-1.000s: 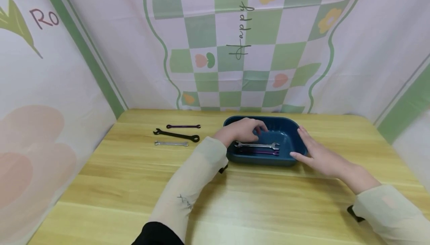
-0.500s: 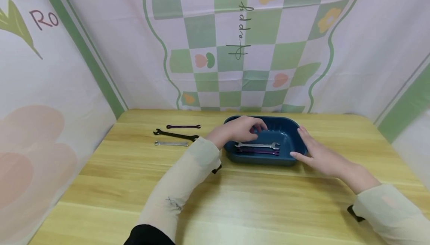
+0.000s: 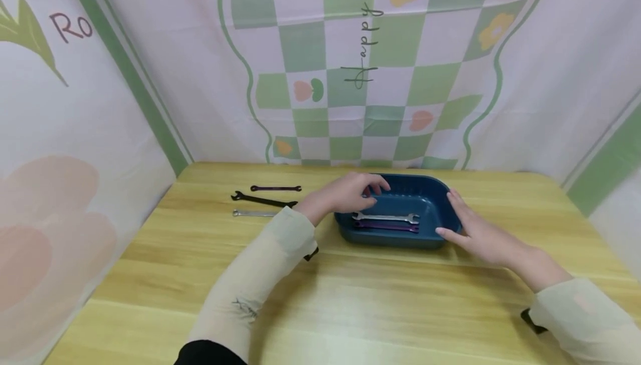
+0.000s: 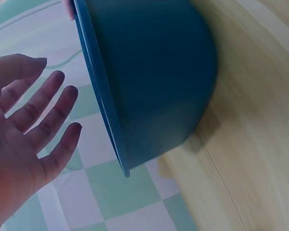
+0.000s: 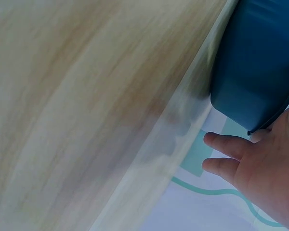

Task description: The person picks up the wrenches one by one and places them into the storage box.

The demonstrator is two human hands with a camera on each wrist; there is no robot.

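A dark blue plastic bin [image 3: 395,239] stands on the table with a silver open-end wrench [image 3: 385,218] and a purple wrench [image 3: 388,226] lying side by side inside. Over the bin's left end is my left hand [image 3: 350,191], its fingers loosely bent with nothing between them; the left wrist view shows these fingers [image 4: 53,103] spread beside the bin's rim. My right hand [image 3: 478,234] rests against the bin's right end, fingers extended along the rim and thumb at the near corner. From the right wrist, two straight fingers [image 5: 226,147] show outside the bin wall.
Left of the bin lie a small purple wrench [image 3: 276,188], a larger black wrench [image 3: 260,200] and a silver wrench [image 3: 252,213], the latter two partly behind the left sleeve. A patterned cloth [image 3: 345,120] hangs behind the wooden table [image 3: 350,309].
My left hand has drawn back leftward from over the middle of the bin to its left end, its sleeve now covering part of the wrenches. The right hand stays at the rim.
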